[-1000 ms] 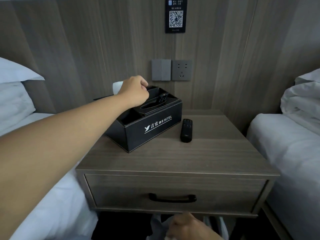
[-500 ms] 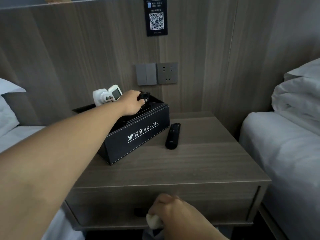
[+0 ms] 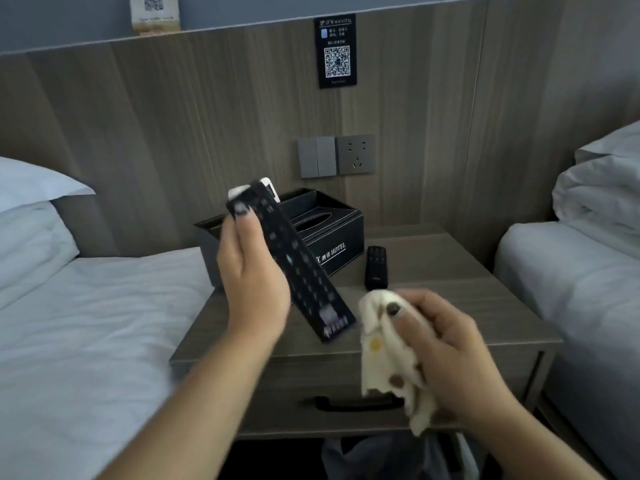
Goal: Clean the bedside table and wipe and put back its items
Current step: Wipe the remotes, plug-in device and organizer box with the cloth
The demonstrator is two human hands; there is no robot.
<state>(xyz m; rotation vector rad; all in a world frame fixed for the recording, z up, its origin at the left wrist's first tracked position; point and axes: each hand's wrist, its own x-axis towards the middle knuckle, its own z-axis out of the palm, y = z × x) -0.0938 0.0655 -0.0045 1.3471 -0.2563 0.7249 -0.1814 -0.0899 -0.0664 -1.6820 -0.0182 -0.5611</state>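
Note:
My left hand (image 3: 251,271) grips a long black remote control (image 3: 304,271), held tilted in the air over the front left of the wooden bedside table (image 3: 450,306). A white object shows behind the remote's upper end. My right hand (image 3: 440,341) grips a crumpled cream cloth (image 3: 384,355) just right of the remote's lower end. A black hotel tissue box (image 3: 332,233) stands at the back of the table. Beside the box, to its right, lies a small black remote (image 3: 375,268).
White beds flank the table, one on the left (image 3: 86,323) and one on the right (image 3: 571,289). The table's drawer with a black handle (image 3: 332,405) is closed. A light switch and socket (image 3: 336,155) sit on the wood wall panel behind.
My left hand has lifted the long remote out of the black box and brought it toward me. My right hand has risen from below the drawer with the cloth.

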